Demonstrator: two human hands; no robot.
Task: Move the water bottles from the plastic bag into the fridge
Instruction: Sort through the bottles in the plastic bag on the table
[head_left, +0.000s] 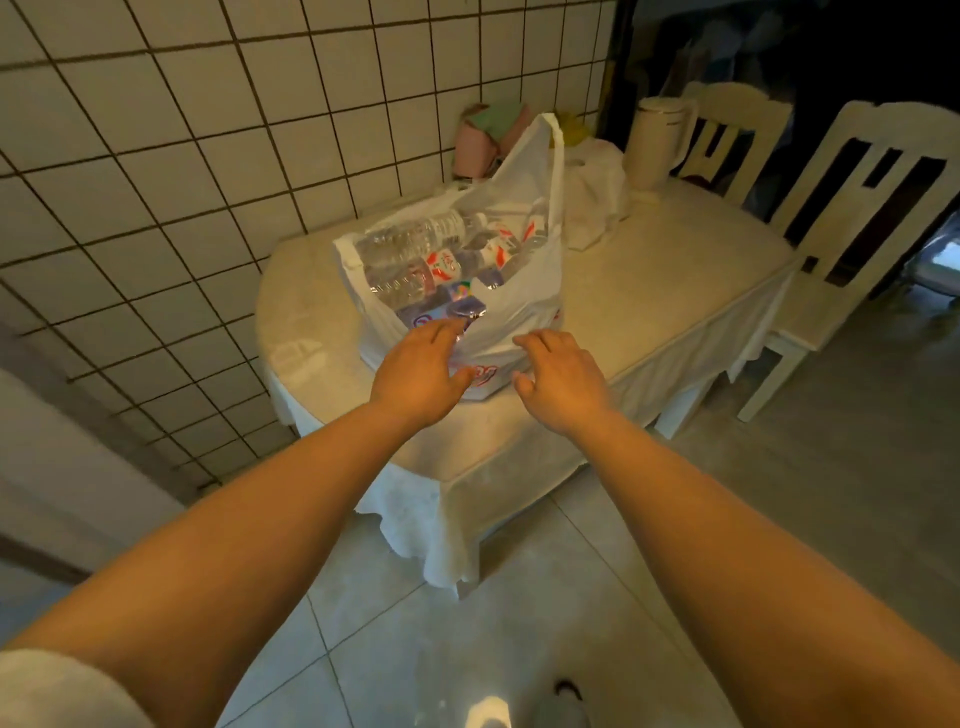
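A wall of square white tiles (182, 156) with dark grout fills the upper left of the frame, and a pale glossy tiled floor (415, 623) spreads across the bottom. Against the wall stands a rounded table (649, 291) under a cream cloth with a scalloped hem hanging over its near edge. At centre frame a thin white plastic bag (524, 260) sits on the table, mouth gaping, one handle standing upright; clear ribbed water bottles (415, 244) with red and white labels lie heaped inside it. The left hand (421, 374) hovers at the bag's near rim, fingers spread and loose, its fingertips over the crinkled contents. The right hand (558, 379) is just beside it, apart from the left, fingers slightly bent over the bag's front wall, gripping nothing. Behind the bag are a pink container (472, 148) and a crumpled white cloth (597, 197). Further right stands a cream kettle (657, 140), then two cream slatted wooden chairs (857, 208) at the table's far side.
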